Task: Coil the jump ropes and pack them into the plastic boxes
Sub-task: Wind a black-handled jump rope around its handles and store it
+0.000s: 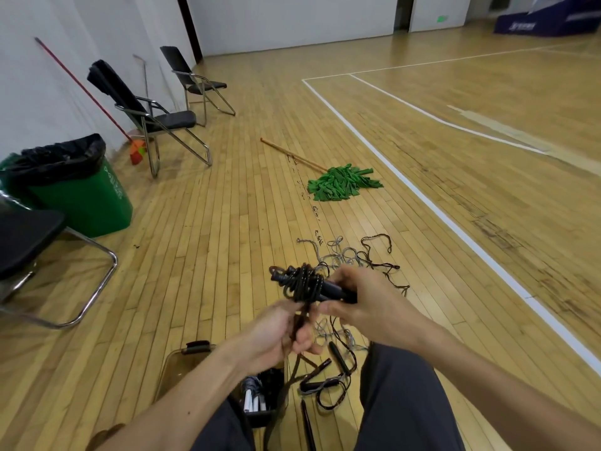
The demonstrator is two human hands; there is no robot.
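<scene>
Winding: by my reading the step in hand is the last wraps round a black jump rope (302, 284), bundled up between both hands.
Right grip: the right hand (364, 304) pinches the two handles (335, 291) at the bundle's right end, fingers over the top and thumb beneath.
Left grip: the left hand (276, 333) is curled round the loose tail (300, 320), which drops from the bundle into the fist.
Long axis: bundle and handles lie roughly level, left to right, running into the right grip; the wraps cross that axis.
Box from the grip: the plastic box (167, 369) sits below and left of the left grip, nearer that hand, and already holds packed ropes (260, 388).
Coming move: probably tuck the tail, then lower the bundle down and leftward.
Materials: the rope is limp and dark with pale flecks. The handles are smooth, hard cylinders, and the box is clear, tinted and rigid.
Left over: a tangle of thin ropes (344, 255) lies on the floor beyond both grips.
</scene>
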